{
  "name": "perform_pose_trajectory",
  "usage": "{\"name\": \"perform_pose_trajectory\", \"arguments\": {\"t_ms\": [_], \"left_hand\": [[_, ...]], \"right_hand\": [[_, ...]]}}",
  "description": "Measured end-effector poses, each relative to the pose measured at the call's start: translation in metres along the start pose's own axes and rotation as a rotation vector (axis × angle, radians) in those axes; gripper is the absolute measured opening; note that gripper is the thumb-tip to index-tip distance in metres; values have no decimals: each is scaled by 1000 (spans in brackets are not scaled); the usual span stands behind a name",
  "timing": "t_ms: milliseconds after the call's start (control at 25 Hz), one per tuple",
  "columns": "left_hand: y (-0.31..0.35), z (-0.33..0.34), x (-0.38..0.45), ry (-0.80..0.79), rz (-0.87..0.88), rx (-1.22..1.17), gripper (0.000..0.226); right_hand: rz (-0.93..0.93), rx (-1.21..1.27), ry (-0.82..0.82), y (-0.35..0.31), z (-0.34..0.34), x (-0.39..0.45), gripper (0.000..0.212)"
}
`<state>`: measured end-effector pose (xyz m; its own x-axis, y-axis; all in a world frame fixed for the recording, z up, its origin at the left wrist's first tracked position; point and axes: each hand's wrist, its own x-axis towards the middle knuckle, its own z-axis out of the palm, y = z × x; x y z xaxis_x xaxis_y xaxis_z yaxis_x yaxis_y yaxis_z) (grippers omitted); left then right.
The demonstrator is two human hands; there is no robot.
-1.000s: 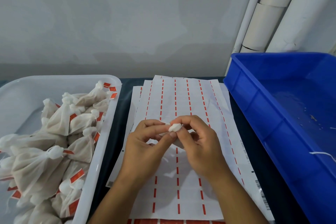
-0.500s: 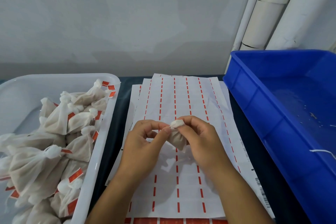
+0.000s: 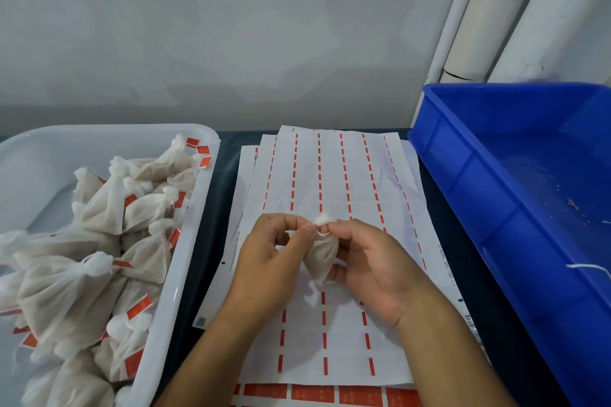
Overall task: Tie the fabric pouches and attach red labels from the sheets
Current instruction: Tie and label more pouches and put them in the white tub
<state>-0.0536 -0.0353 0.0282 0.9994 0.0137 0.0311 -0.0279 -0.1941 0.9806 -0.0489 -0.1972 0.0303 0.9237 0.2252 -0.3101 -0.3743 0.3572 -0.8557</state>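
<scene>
Both hands, L (image 3: pixel 264 261) & R (image 3: pixel 373 261), pinch pouch (image 3: pixel 322 256) btwn them.

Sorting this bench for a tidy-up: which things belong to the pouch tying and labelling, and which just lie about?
Job: small white fabric pouch in both hands; white sheets of red labels; white plastic tray of tied pouches.
Idle: blue plastic crate; white pipes.

The blue bin (image 3: pixel 515 195) and white tray (image 3: pixel 185 241) run off the frame; label print (image 3: pixel 314 394) is unreadable.
</scene>
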Motion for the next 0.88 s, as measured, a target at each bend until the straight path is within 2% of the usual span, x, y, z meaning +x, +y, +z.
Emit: {"name": "perform_pose_trajectory", "arguments": {"t_ms": [160,320,440,560,720,880], "left_hand": [[-1,2,0,79,115,155,4],[-1,3,-3,145,281,319,25],[-2,2,-3,164,368,356,25],[-1,3,-5,165,392,349,19],[-1,4,-5,195,381,374,28],[-4,2,-4,227,400,420,12]], "right_hand": [[-3,-41,0,-2,0,-2,29],[16,-71,28,-1,0,-2,30],[15,-56,61,-3,1,-2,30],[4,-55,75,-5,0,-2,34],[-19,-95,60,-4,1,-3,29],[-56,-184,54,-3,4,-4,34]]}}
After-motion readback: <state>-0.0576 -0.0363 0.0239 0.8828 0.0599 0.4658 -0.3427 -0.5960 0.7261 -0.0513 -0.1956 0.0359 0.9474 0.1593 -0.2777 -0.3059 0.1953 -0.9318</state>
